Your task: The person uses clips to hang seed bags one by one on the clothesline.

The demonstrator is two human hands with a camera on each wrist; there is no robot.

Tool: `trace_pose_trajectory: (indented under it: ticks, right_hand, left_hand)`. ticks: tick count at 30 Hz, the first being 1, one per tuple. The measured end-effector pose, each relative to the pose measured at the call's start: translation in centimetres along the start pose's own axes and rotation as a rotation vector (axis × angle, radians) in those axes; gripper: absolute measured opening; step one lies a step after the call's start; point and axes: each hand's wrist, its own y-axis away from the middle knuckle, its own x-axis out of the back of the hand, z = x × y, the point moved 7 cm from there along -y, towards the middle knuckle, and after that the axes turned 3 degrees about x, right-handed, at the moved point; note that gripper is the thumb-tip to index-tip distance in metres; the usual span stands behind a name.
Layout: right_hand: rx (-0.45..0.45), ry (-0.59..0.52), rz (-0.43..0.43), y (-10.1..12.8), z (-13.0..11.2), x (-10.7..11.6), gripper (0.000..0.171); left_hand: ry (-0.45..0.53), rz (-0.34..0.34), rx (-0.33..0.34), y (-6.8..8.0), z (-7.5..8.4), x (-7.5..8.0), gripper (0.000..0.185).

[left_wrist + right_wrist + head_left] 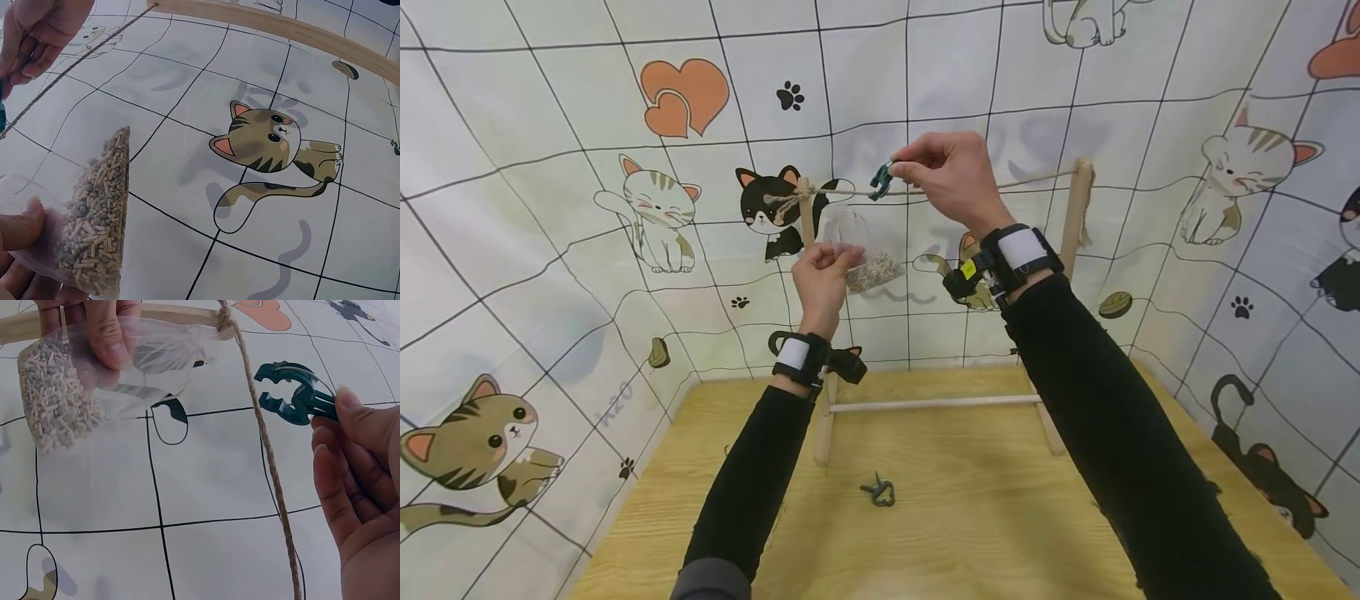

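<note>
My left hand (822,283) pinches a clear bag (140,359) between thumb and fingers, just below the rope near the left post. Pale and grey pellets (100,219) fill the bag's lower part. Beside the rope (270,450), my right hand (951,179) squeezes the handles of a dark green clothes peg (297,394). The peg's jaws are spread and face the rope; in the right wrist view a gap shows between them. A second clothes peg (880,490) lies on the table below.
The rope is tied between two posts of a wooden frame (1078,208), whose lower crossbar (932,403) sits over the wooden table (955,533). A cat-printed cloth (865,75) with grid lines hangs behind and at both sides.
</note>
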Motion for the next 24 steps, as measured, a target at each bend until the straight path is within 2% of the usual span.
trace_pose_trajectory:
  ticks: [12,17,24]
  right_hand:
    - [-0.04,0.02,-0.074,-1.2,0.2,-2.4,0.016]
    - [-0.057,0.066,-0.109,-1.3,0.3,-3.0,0.017]
    - [-0.06,0.132,-0.145,-1.1,0.3,-4.0,0.017]
  left_hand:
    - [0.048,-0.02,0.011,-1.1,1.1,-0.9,0.012]
    - [0.088,-0.037,0.011,-1.2,1.4,-1.2,0.014]
    - [0.068,-0.045,0.012,-1.1,1.4,-1.2,0.014]
